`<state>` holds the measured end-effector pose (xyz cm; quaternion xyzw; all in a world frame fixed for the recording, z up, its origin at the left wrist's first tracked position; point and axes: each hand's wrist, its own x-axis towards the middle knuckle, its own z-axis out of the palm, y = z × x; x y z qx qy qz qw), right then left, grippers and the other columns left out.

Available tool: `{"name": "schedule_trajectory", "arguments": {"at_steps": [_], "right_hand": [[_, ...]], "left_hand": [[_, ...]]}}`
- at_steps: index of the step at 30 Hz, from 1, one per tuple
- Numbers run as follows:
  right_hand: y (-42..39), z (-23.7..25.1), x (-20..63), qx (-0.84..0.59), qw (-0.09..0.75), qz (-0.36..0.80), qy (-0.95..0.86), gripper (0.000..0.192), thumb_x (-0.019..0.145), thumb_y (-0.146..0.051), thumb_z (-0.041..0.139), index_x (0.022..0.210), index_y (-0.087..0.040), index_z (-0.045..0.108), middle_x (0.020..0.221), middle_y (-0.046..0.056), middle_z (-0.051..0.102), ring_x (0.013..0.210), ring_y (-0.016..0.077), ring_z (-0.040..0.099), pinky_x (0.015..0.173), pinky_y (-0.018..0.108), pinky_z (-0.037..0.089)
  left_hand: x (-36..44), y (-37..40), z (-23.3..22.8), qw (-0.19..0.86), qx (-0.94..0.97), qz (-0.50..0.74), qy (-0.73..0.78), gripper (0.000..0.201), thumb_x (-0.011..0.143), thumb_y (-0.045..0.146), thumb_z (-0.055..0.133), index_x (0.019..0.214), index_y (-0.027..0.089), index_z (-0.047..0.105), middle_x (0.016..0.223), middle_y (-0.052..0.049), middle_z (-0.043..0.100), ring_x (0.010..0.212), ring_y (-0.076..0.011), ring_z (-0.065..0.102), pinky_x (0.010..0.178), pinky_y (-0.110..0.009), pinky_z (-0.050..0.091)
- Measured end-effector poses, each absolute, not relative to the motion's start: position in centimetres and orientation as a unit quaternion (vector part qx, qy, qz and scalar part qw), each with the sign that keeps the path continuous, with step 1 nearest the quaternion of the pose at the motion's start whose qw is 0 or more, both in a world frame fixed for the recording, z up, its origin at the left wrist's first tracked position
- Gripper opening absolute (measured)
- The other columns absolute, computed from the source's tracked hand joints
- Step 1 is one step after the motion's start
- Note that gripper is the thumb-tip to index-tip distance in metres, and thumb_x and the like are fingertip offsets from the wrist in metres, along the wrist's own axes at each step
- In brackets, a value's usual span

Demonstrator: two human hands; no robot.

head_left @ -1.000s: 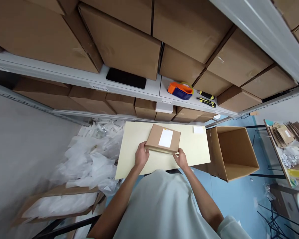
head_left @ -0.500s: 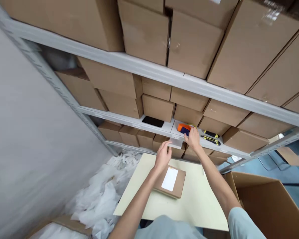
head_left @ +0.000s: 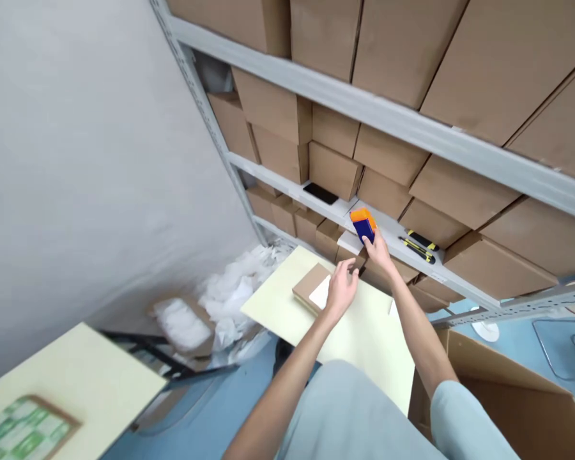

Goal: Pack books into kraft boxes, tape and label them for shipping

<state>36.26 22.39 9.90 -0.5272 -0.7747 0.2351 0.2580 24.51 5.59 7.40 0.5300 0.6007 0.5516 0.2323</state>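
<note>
Reaching forward, both forearms extended over pale table (head_left: 364, 332). Left hand (head_left: 341, 289) hovers palm-down above flat cardboard parcel (head_left: 310, 287) near table's far edge, fingers loosely spread, holding nothing. Right hand (head_left: 377, 250) raised further, fingers wrapped around orange-and-blue tape dispenser (head_left: 363, 225) at front edge of grey shelf (head_left: 393, 230). Yellow-black cutters (head_left: 418, 245) lie on shelf just right; black phone (head_left: 320, 192) lies left.

We wear a pale, grey-green short-sleeved shirt of plain cloth, without print or markings; its front fills the lower middle of the view and one loose sleeve ends above the right elbow. Both forearms are bare, and the left hand (head_left: 341, 289) and right hand (head_left: 378, 250) carry no gloves, rings or watch.
</note>
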Motion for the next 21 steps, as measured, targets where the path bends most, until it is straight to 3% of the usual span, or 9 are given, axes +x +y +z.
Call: {"name": "schedule_trajectory", "arguments": {"at_steps": [2,6,10,18,21], "right_hand": [[17.0,7.3,36.7,-0.442,0.372,0.409,-0.706,0.05,0.107,-0.054,0.056,0.137,-0.014,0.061,0.133,0.019,0.077,0.119,0.0316,0.074,0.108,0.048,0.059],[6.8,3.7,37.4,-0.356,0.408,0.611,-0.577,0.061,0.097,-0.071,0.069,0.13,-0.019,0.067,0.127,0.014,0.08,0.118,0.0293,0.076,0.112,0.048,0.059],[1.4,3.0,38.3,-0.362,0.406,0.638,-0.546,0.068,0.092,-0.076,0.074,0.132,-0.021,0.066,0.13,0.013,0.079,0.121,0.0286,0.075,0.115,0.047,0.059],[-2.7,3.4,39.7,-0.335,0.366,0.684,-0.534,0.065,0.093,-0.082,0.071,0.116,-0.022,0.071,0.115,0.012,0.083,0.113,0.0302,0.079,0.104,0.047,0.065],[-3.9,3.8,40.5,-0.338,0.347,0.661,-0.573,0.061,0.094,-0.078,0.075,0.118,-0.022,0.071,0.116,0.011,0.084,0.108,0.0286,0.08,0.103,0.045,0.065]], "left_hand": [[24.9,2.5,6.1,0.223,0.489,0.577,0.615,0.025,0.107,0.026,0.06,0.13,0.022,0.069,0.125,-0.013,0.075,0.107,-0.0236,0.077,0.099,-0.041,0.065],[25.4,-2.8,4.6,0.182,0.479,0.586,0.628,0.021,0.107,0.034,0.066,0.124,0.024,0.073,0.118,-0.01,0.075,0.104,-0.0236,0.076,0.096,-0.04,0.065],[26.3,-6.7,4.3,0.157,0.492,0.578,0.632,0.019,0.109,0.036,0.065,0.12,0.024,0.075,0.115,-0.009,0.076,0.109,-0.0244,0.075,0.099,-0.04,0.063],[26.6,-11.6,5.6,0.169,0.535,0.53,0.636,0.019,0.109,0.036,0.064,0.116,0.026,0.078,0.115,-0.008,0.08,0.107,-0.0249,0.071,0.089,-0.039,0.062],[25.3,-12.5,7.4,0.178,0.54,0.522,0.636,0.021,0.107,0.04,0.069,0.119,0.026,0.078,0.111,-0.007,0.08,0.103,-0.0238,0.071,0.082,-0.036,0.061]]}}
